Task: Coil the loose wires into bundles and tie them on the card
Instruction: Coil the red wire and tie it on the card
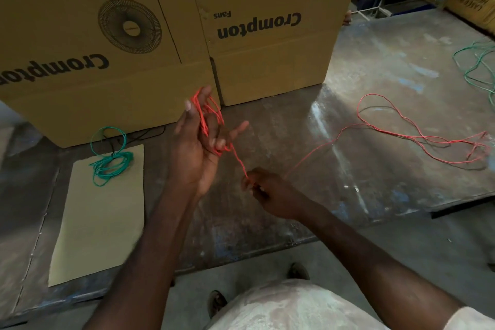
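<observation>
both hands (203, 139) hold red wire (401, 136); green bundle (111, 165) on card (99, 222)

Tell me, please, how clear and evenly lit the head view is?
Head view: dim and warm; glare streaks the table; wide-angle bending toward the edges; slight blur on the right hand pinching the red wire; the left hand and cardboard boxes read sharply.

Two cardboard boxes (166, 35) wall off the far side of the table (334, 190). Right of the boxes, loose red wire (417, 139) sprawls across the tabletop; green wire (479, 67) lies beyond, perhaps tangled. Left of the boxes' near face, a card (101, 222) carries a green bundle (111, 163).
</observation>
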